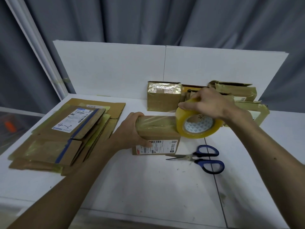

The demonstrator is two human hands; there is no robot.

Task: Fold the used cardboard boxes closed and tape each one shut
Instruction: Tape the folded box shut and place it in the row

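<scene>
The left hand (132, 131) clamps the small cardboard box's (156, 138) left end while the right hand (209, 103), grasping the tape roll (198, 122), draws clear tape rightward along its top.

A handwritten "4-3" is showing on the white shipping label (72, 120) of the top flattened box (90, 125), while the printed label (157, 147) on the small box (156, 129) and the marks inside the tape roll (198, 126) are showing only as blur.

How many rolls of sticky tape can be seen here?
1. The tape roll is gripped by the right hand, against the right end of the box that the left hand holds. Another could lie hidden behind the boxes at the back.
</scene>
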